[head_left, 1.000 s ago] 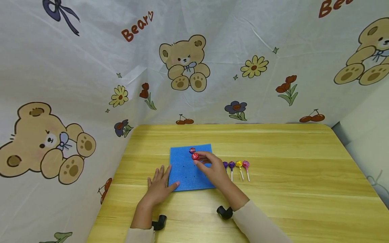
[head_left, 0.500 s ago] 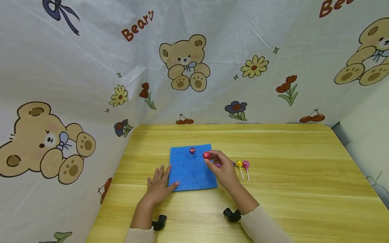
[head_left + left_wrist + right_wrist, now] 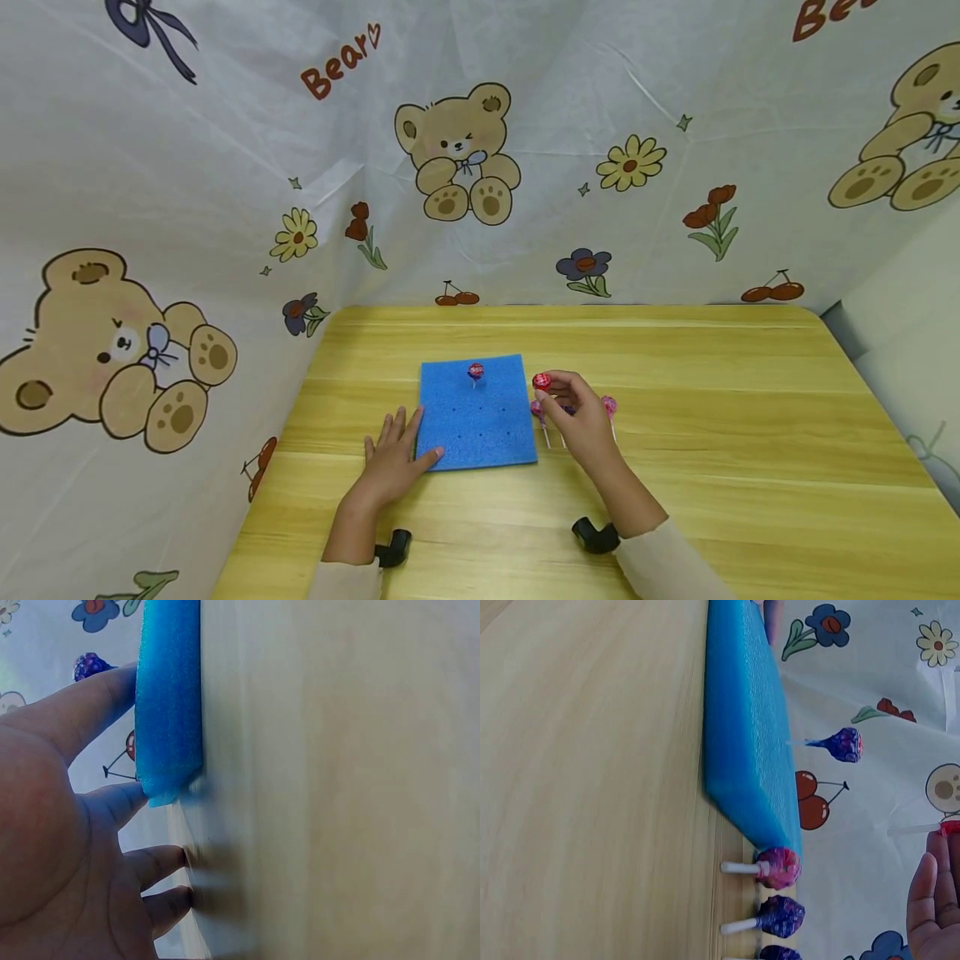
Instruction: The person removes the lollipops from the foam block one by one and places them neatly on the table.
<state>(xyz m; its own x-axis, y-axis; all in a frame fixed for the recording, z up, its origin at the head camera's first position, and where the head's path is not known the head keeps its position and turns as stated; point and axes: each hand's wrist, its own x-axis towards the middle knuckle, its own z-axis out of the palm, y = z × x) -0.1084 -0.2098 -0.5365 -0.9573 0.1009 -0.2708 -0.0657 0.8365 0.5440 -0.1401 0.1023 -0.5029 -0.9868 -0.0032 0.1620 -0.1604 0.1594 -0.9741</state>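
A blue foam block (image 3: 480, 425) with small holes lies on the table. One red-and-purple lollipop (image 3: 476, 372) stands upright in it near the far edge; the right wrist view shows its dark wrapper (image 3: 845, 745) and stick. My left hand (image 3: 393, 458) rests at the block's left side, fingers spread, thumb over the front corner. Just right of the block, my right hand (image 3: 581, 417) pinches a red lollipop (image 3: 542, 381) raised over the table, its pale stick (image 3: 915, 829) pointing down. Below that hand lie a pink lollipop (image 3: 536, 407) and purple ones, partly hidden.
Another pink lollipop (image 3: 610, 406) lies at the right end of the row, beyond my right hand. The wooden table (image 3: 735, 433) meets a bear-printed cloth (image 3: 525, 267) at its back and left. Each wrist carries a black mount (image 3: 596, 536).
My right hand has moved right with the red lollipop, from over the foam to past its right edge, now covering the yellow lollipop. My left hand stays put.
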